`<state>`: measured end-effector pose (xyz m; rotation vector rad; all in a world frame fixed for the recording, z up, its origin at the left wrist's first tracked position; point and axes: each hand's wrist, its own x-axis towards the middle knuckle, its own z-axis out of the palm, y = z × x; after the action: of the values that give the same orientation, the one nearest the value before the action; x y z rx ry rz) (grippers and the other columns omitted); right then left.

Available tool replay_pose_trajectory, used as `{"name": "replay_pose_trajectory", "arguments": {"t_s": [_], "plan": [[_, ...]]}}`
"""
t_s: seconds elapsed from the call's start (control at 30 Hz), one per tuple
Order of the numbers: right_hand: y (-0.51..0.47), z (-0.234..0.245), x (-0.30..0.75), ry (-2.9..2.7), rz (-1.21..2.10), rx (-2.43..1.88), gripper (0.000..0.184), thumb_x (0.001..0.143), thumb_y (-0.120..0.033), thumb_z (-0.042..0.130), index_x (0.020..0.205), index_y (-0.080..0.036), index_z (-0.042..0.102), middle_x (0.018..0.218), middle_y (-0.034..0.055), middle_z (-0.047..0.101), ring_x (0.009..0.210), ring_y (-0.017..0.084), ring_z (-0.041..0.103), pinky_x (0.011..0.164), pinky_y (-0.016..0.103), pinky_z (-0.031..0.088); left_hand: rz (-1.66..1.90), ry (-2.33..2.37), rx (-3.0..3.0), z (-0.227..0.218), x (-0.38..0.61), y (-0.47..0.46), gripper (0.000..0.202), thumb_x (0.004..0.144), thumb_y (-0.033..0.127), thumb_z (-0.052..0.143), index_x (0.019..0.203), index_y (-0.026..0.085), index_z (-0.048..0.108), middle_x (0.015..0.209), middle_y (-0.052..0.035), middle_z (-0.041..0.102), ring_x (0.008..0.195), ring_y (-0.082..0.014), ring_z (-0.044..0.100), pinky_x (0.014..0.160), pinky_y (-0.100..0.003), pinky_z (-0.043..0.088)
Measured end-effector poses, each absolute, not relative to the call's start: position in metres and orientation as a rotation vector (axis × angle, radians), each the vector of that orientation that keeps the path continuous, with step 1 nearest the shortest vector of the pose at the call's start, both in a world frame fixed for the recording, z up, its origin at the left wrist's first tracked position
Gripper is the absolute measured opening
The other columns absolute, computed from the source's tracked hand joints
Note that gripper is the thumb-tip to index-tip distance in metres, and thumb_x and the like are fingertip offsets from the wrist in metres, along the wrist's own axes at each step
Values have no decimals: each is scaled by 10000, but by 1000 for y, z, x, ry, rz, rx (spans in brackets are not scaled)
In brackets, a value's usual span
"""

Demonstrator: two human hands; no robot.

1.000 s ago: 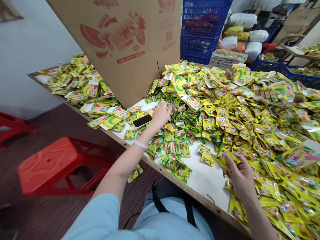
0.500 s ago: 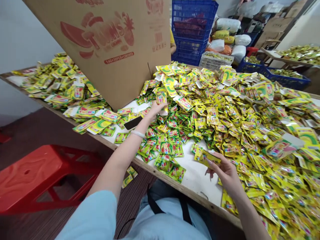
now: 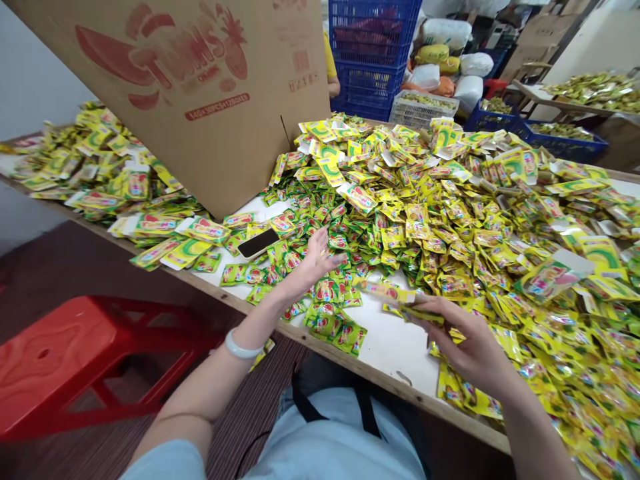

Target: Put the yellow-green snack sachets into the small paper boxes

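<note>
"Hands?"

"From my end, I had the left hand (image 3: 319,260) empty, fingers spread over green packets (image 3: 340,327); the right hand (image 3: 463,337) pinched a yellow packet (image 3: 425,315)."

"And the narrow carton (image 3: 385,291)?"

"At the right hand's ten o'clock, it met the fingertips."

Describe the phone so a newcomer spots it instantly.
Find the tall cardboard carton. Just in front of its bottom corner, left of the person's left hand, lies the phone: a flat, black-faced slab among crinkled yellow and green packets.

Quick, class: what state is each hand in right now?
Left hand: open, nothing visibly held.
Right hand: closed on a yellow sachet; grip on blurred carton unclear.
</note>
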<state>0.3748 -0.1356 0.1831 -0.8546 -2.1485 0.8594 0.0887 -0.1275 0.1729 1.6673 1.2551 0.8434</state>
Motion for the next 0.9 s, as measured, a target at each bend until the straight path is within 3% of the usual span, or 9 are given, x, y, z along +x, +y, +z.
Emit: {"name": "replay_pose_trajectory", "arguments": {"t_s": [0.07,0.13,0.23,0.33,0.43,0.57,0.67,0.9], "plan": [[-139,192,380,-2381,850,-797,244,956,-140,524,1140,-245,644,1161,82,711,1090,221,680,927,359,573,732,1118,1692,191,82,-126,893,775,668,666,1474,201,363,1512,-129,441,1452,-306,323,1199,-419,269],[-145,202,378,-2506,871,-733,289,966,-117,495,1183,-261,621,1207,81,688,1115,213,668,958,360,560,467,886,1700,198,95,-127,859,621,586,826,1327,192,537,1354,-97,592,1303,-312,506,1112,-392,399],[-155,214,374,-2419,874,-686,292,964,-116,504,1159,-296,627,1177,77,661,1074,209,674,854,313,602,245,604,1536,189,132,-135,505,627,479,840,963,149,659,920,-42,696,866,-219,657,809,-323,544],[-161,212,378,-2057,975,-742,307,949,-123,550,1162,-330,628,1098,65,603,848,174,690,617,260,619,429,645,1300,172,154,-147,323,678,368,790,785,157,571,700,31,567,638,-112,545,615,-241,487],[-161,198,378,-1734,1146,-764,325,938,-107,569,1175,-327,599,1123,52,526,616,99,626,484,250,584,544,680,1239,166,158,-157,301,661,309,770,761,160,528,672,52,499,609,-79,460,567,-209,406],[-153,192,366,-1880,980,-741,218,918,-113,609,1077,-260,627,1031,56,574,800,148,652,561,228,570,546,660,1283,173,156,-165,328,668,358,773,745,156,526,659,49,485,602,-83,413,550,-222,355],[-149,202,363,-2170,896,-754,152,941,-133,583,1032,-234,651,958,55,622,821,150,643,624,228,555,535,716,1295,176,157,-168,325,665,341,779,739,159,520,644,58,478,587,-82,406,543,-218,341],[-156,217,368,-2455,972,-786,229,956,-147,529,1110,-252,663,1015,69,684,856,175,693,745,279,586,590,757,1357,161,158,-173,322,669,221,755,919,157,562,776,31,554,681,-114,490,638,-235,420]]}}
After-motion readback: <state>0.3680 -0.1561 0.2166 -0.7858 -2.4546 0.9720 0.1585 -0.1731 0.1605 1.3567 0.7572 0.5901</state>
